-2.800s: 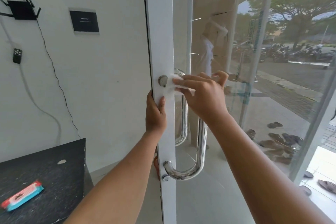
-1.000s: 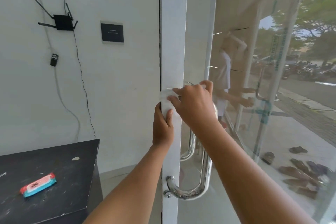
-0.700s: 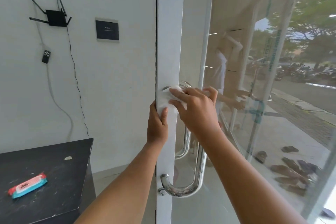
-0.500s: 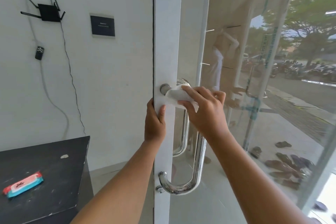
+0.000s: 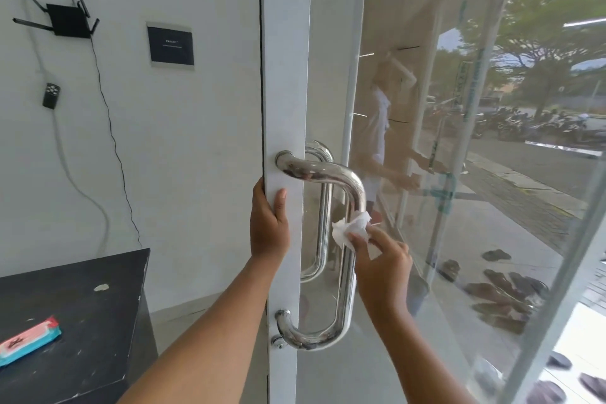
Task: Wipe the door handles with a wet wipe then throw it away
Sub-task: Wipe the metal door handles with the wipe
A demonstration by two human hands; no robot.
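Note:
A polished steel D-shaped door handle (image 5: 347,272) is fixed to the white frame (image 5: 285,75) of a glass door. A second handle (image 5: 319,239) shows behind the glass on the far side. My right hand (image 5: 383,272) pinches a crumpled white wet wipe (image 5: 349,228) against the upper part of the near handle's vertical bar. My left hand (image 5: 269,223) grips the door's edge just below the handle's top mount, thumb on the front face.
A black table (image 5: 75,321) stands at the lower left with a pink and blue wet wipe pack (image 5: 26,339) on it. A router (image 5: 67,21), cables and a dark plaque (image 5: 170,46) hang on the white wall. Sandals (image 5: 498,285) lie outside beyond the glass.
My right hand has slid the wipe from the handle's top mount, round the bend and down onto the vertical bar. The left hand keeps its grip on the door edge.

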